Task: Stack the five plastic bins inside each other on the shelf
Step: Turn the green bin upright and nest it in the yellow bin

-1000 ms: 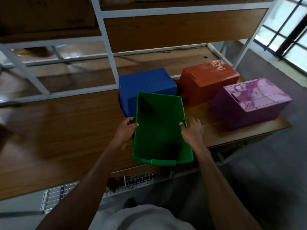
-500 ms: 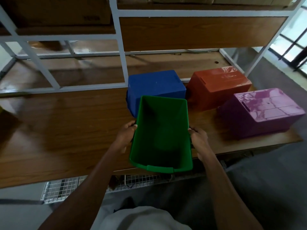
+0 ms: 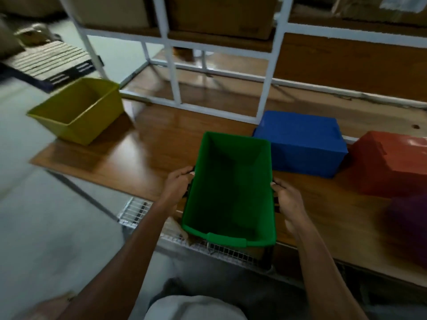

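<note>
Head view shows my left hand [image 3: 179, 184] and right hand [image 3: 285, 198] clasping the long sides of the green bin [image 3: 231, 188], open side up over the shelf's [image 3: 143, 155] front edge. It looks light, stiff and smooth; mid-rim grips suit it. Yellow bin [image 3: 76, 110] waits upright at the left corner.

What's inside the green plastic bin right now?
Nothing visible: the green plastic bin is open-side up and its shadowed interior looks empty. The left hand and right hand grip its long sides.

Cardboard boxes [image 3: 221, 15], perhaps; striped mat [image 3: 49, 62]
</note>
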Motion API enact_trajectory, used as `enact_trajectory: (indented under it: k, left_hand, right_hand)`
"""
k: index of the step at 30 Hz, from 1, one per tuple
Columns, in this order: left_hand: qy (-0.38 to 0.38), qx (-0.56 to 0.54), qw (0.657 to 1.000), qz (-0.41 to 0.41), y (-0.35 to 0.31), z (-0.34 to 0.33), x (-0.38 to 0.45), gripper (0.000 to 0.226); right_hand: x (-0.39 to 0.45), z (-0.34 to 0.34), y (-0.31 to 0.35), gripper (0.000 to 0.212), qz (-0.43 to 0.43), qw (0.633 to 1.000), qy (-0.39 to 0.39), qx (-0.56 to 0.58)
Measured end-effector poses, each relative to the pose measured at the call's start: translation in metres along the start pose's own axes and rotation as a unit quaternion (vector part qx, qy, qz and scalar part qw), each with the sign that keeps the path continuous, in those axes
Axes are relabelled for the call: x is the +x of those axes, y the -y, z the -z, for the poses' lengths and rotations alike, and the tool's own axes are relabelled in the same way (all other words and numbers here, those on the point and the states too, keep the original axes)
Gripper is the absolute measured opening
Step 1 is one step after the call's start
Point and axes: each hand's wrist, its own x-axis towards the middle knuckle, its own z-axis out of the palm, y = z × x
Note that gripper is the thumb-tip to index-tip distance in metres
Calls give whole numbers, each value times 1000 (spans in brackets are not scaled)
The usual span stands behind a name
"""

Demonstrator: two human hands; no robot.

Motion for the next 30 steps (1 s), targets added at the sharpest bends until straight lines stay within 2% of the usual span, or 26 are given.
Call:
enact_trajectory:
  k: [6, 12, 22, 30]
  left_hand:
    - [-68, -30, 997, -12, 7, 84, -14, 37]
    - [-100, -45, 994, -30, 6, 184, -12, 39]
    - [-94, -55, 991, -77, -43, 334, 23, 32]
    - [-89, -79, 988, -102, -117, 411, 78, 32]
  right_hand:
    - [-4, -81, 18, 19, -2, 998, 63, -16]
    - [-15, -184, 36, 20, 14, 995, 92, -24]
    - [-16, -334, 88, 25, 51, 994, 92, -12]
    - [6, -417, 158, 23, 98, 992, 80, 21]
